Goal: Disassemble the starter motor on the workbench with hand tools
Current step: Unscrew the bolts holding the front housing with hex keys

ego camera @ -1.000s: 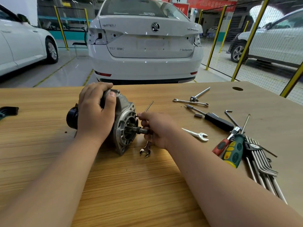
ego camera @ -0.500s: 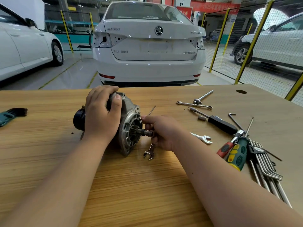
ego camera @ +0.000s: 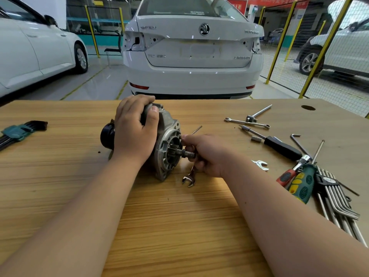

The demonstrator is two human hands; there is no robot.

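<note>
My left hand (ego camera: 133, 132) grips the starter motor (ego camera: 169, 140) while my right hand (ego camera: 209, 154) pinches a thin metal tool (ego camera: 196, 129) at its flange, seemingly loosening a screw; next needs a square, firm turn.

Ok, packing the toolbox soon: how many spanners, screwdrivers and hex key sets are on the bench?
Spanners: 3
Screwdrivers: 3
Hex key sets: 2
Total: 8
</note>
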